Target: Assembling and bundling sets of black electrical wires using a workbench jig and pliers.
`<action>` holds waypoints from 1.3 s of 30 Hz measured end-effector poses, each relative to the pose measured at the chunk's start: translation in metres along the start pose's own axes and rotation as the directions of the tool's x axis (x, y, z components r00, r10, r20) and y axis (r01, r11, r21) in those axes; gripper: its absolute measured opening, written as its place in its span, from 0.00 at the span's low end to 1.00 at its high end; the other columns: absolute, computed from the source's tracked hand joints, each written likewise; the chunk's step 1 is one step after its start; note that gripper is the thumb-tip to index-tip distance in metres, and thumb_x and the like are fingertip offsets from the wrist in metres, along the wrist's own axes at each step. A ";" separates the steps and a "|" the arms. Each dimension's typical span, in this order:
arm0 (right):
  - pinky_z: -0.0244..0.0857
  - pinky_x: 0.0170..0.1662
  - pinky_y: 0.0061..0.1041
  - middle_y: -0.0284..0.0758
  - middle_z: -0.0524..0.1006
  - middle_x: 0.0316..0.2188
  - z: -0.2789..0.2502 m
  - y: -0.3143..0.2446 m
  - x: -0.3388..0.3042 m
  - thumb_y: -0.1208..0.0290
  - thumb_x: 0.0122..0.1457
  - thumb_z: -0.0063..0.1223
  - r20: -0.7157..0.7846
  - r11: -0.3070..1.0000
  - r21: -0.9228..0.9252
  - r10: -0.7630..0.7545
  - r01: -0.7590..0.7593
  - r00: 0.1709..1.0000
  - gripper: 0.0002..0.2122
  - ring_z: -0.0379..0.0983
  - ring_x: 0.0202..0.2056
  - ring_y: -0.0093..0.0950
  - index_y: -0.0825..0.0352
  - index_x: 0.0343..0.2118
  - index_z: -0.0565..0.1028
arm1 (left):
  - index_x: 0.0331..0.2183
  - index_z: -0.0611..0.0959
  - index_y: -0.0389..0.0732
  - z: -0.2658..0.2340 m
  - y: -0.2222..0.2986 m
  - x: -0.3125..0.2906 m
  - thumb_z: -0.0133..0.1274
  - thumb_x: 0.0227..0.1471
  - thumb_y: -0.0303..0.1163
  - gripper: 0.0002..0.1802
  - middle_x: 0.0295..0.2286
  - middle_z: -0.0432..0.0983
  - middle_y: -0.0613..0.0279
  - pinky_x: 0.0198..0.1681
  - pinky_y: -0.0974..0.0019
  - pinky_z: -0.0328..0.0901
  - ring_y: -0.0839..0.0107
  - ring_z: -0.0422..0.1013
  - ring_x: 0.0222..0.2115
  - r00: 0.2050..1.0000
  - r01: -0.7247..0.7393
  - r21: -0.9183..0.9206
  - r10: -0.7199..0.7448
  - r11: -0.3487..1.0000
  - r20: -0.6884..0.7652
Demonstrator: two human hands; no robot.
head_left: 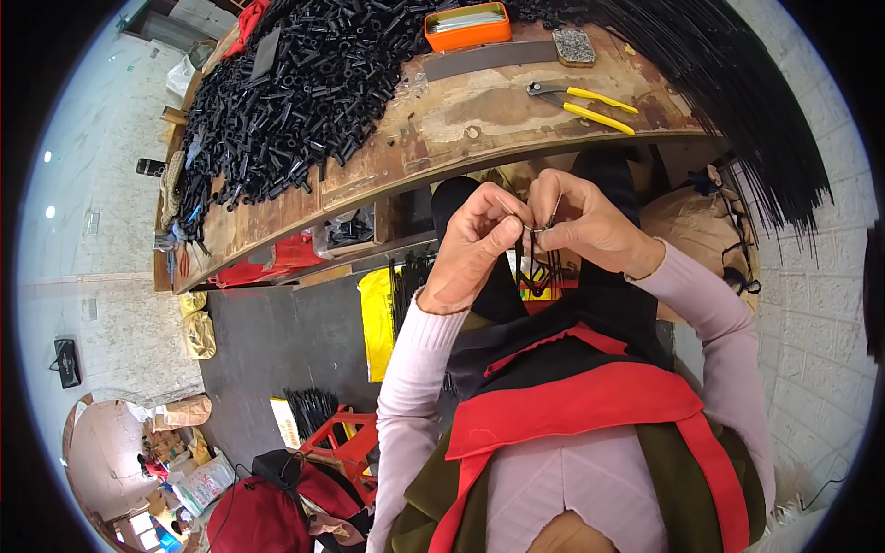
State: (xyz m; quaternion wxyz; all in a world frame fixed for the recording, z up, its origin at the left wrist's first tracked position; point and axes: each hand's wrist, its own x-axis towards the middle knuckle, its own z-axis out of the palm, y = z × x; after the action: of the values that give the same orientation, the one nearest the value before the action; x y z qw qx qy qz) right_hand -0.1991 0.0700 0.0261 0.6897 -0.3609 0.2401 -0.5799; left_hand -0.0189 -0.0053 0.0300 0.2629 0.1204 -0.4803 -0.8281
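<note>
My left hand (pixel 468 247) and my right hand (pixel 590 221) meet above my lap, just in front of the table edge. Thumb and fingers of each are pinched on a thin wire (pixel 529 228) that runs between them. Below the fingertips hang several thin black strands (pixel 535 272), some looped; how they join the wire is too small to make out. On the table beyond my right hand lies a pair of cutting pliers (pixel 590 103) with yellow handles, its jaws toward the left.
A wooden table (pixel 442 138) carries a large heap of short black tubes (pixel 304 101), an orange tin (pixel 467 26), a grey flat strip (pixel 493 60) and a speckled block (pixel 573 48). Long black rods (pixel 756 120) overhang its right end. Red bags (pixel 258 516) sit at lower left.
</note>
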 end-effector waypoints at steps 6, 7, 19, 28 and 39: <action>0.63 0.37 0.19 0.30 0.70 0.29 0.001 -0.006 -0.014 0.89 0.43 0.61 -0.202 0.934 -0.343 -0.179 0.102 0.963 0.16 0.68 0.32 0.20 0.63 0.27 0.66 | 0.35 0.79 0.33 -0.002 -0.007 0.003 0.61 0.50 0.27 0.11 0.37 0.74 0.62 0.44 0.70 0.64 0.74 0.70 0.37 0.998 0.059 0.412 -0.053 0.909 -0.025; 0.63 0.37 0.19 0.29 0.70 0.29 0.001 -0.002 -0.015 0.89 0.43 0.62 -0.179 0.922 -0.366 -0.206 0.129 0.962 0.16 0.68 0.32 0.20 0.63 0.26 0.66 | 0.35 0.79 0.32 -0.014 -0.014 -0.002 0.60 0.50 0.27 0.10 0.37 0.74 0.62 0.44 0.70 0.64 0.74 0.70 0.38 0.998 0.055 0.442 -0.063 0.895 0.005; 0.68 0.39 0.21 0.32 0.78 0.33 -0.105 -0.104 0.049 0.70 0.60 0.55 -0.211 0.539 -0.840 -0.215 -0.064 0.954 0.12 0.74 0.35 0.19 0.68 0.45 0.74 | 0.37 0.83 0.31 -0.020 -0.015 0.039 0.59 0.50 0.19 0.09 0.35 0.81 0.56 0.40 0.68 0.71 0.70 0.77 0.32 0.965 0.078 0.150 -0.037 0.986 -0.259; 0.69 0.40 0.35 0.36 0.75 0.29 -0.242 -0.150 0.188 0.75 0.48 0.57 0.134 -0.572 -0.820 -0.259 -0.039 0.957 0.03 0.71 0.39 0.37 0.65 0.27 0.78 | 0.34 0.83 0.32 -0.042 -0.026 0.067 0.61 0.47 0.17 0.08 0.34 0.80 0.55 0.40 0.65 0.73 0.69 0.77 0.32 0.958 0.163 0.072 -0.141 0.984 -0.251; 0.68 0.40 0.21 0.31 0.78 0.33 -0.126 -0.136 0.143 0.75 0.56 0.60 -0.124 0.520 -0.852 -0.090 -0.059 0.988 0.08 0.74 0.35 0.21 0.68 0.37 0.75 | 0.33 0.78 0.35 -0.030 -0.018 0.050 0.61 0.50 0.23 0.08 0.41 0.76 0.56 0.41 0.66 0.72 0.72 0.74 0.36 0.975 0.126 0.138 -0.097 0.982 -0.200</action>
State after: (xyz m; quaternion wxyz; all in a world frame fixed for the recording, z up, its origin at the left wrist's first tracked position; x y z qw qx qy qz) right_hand -0.3485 -0.1061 0.0656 0.3988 -0.6091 0.5419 -0.4199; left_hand -0.0532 -0.0476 0.0016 0.2515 0.2461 -0.5058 -0.7876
